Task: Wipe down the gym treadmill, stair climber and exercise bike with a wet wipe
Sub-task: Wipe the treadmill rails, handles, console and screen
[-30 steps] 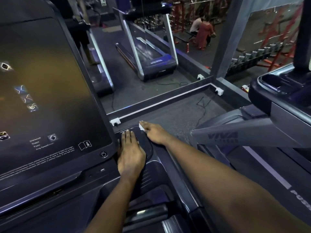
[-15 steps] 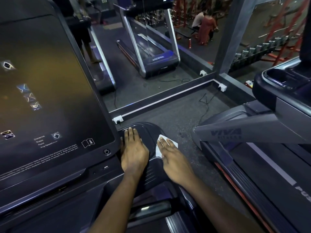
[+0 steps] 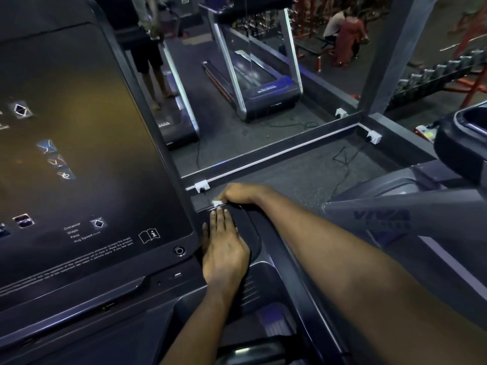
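In the middle of the frame the left hand [image 3: 224, 248] lies flat on the dark round cover [image 3: 254, 233] of the machine, with the fingers straight and close together, and it holds nothing. Just above it, at the far edge of the same cover, the right hand [image 3: 239, 194] has its fingers curled down and grips the wipe [image 3: 217, 203]. Only a small white corner of the wipe shows under the fingertips, and it touches the edge of the cover. The tips of the left fingers are just beside this corner. The big dark screen [image 3: 79, 154] of the machine fills the left side of the frame, with small icons and pale text. At the right side stands another grey machine [image 3: 395, 214] with blurred letters on it. Between them is the grey floor [image 3: 303, 175], with a black cable [image 3: 342, 159] and a white socket [image 3: 201, 186] near the right hand.
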Tool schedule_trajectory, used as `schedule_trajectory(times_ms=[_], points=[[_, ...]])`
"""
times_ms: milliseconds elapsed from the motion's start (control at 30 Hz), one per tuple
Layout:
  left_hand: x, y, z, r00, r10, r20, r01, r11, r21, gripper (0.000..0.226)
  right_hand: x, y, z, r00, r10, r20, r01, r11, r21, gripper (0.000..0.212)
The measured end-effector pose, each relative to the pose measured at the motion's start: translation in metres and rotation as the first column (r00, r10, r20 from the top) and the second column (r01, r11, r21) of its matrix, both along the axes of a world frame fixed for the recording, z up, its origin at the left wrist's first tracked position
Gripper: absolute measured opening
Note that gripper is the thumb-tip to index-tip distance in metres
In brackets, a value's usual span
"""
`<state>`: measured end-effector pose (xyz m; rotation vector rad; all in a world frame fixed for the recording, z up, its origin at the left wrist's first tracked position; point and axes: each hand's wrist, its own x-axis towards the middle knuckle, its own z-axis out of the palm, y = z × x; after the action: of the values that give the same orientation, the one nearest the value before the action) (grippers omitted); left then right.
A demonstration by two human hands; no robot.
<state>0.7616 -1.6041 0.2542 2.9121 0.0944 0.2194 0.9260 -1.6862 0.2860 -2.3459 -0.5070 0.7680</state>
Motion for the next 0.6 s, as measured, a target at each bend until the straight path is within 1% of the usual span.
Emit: schedule_trajectory(times_ms=[67, 100, 133, 167, 233, 267, 333, 367, 400, 433, 500, 567, 600], points=[[0.001, 0.001, -0.002, 1.0, 0.005, 0.001, -0.005, 1.0, -0.006, 0.06, 0.008, 0.022, 0.003, 0.994, 0.109, 0.0, -0.109, 0.992, -0.055, 0.019], [0.001, 0.001, -0.004, 1.0, 0.008, 0.005, -0.008, 1.0, -0.007, 0.059, 0.01, 0.028, 0.005, 0.991, 0.136, -0.005, -0.136, 0.989, -0.064, 0.019], [0.001, 0.002, -0.004, 1.0, 0.009, 0.009, -0.009, 1.0, -0.006, 0.059, 0.011, 0.029, 0.006, 0.991, 0.129, -0.024, -0.13, 0.99, -0.048, 0.017], [0.001, 0.002, -0.004, 1.0, 0.008, 0.012, -0.008, 1.0, -0.008, 0.059, 0.012, 0.026, 0.006, 0.993, 0.094, -0.069, -0.094, 0.996, -0.003, 0.017], [0.001, 0.001, -0.005, 1.0, 0.012, 0.018, -0.012, 1.0, -0.018, 0.059, 0.015, 0.009, 0.002, 0.986, -0.008, -0.168, 0.023, 0.996, 0.089, 0.028], [0.002, 0.001, -0.005, 1.0, 0.016, 0.02, -0.016, 1.0, -0.024, 0.06, 0.017, -0.002, -0.001, 0.968, -0.057, -0.245, 0.088, 0.989, 0.116, 0.03], [0.001, 0.001, -0.006, 1.0, 0.016, 0.019, -0.015, 1.0, -0.022, 0.06, 0.02, -0.016, -0.009, 0.901, -0.108, -0.421, 0.189, 0.97, 0.156, 0.032], [0.0, 0.0, -0.006, 1.0, 0.017, 0.017, -0.017, 1.0, -0.02, 0.06, 0.022, -0.018, -0.012, 0.88, -0.119, -0.459, 0.212, 0.964, 0.158, 0.033], [0.001, 0.002, -0.006, 1.0, 0.02, 0.017, -0.02, 1.0, -0.017, 0.06, 0.026, -0.013, -0.011, 0.89, -0.122, -0.439, 0.201, 0.97, 0.138, 0.033], [0.001, 0.002, -0.005, 1.0, 0.022, 0.016, -0.022, 1.0, -0.015, 0.06, 0.03, -0.005, -0.008, 0.918, -0.103, -0.384, 0.153, 0.983, 0.101, 0.031], [0.002, 0.002, -0.005, 1.0, 0.017, 0.014, -0.017, 1.0, -0.016, 0.06, 0.031, 0.02, 0.002, 0.972, 0.034, -0.232, -0.038, 0.999, -0.013, 0.021], [0.001, 0.002, -0.004, 1.0, 0.017, 0.012, -0.017, 1.0, -0.016, 0.058, 0.024, 0.046, 0.008, 0.976, 0.201, -0.082, -0.21, 0.97, -0.121, 0.02], [0.0, 0.0, -0.003, 1.0, 0.022, 0.019, -0.021, 1.0, -0.021, 0.058, 0.022, 0.051, 0.01, 0.969, 0.244, -0.038, -0.247, 0.957, -0.151, 0.023]])
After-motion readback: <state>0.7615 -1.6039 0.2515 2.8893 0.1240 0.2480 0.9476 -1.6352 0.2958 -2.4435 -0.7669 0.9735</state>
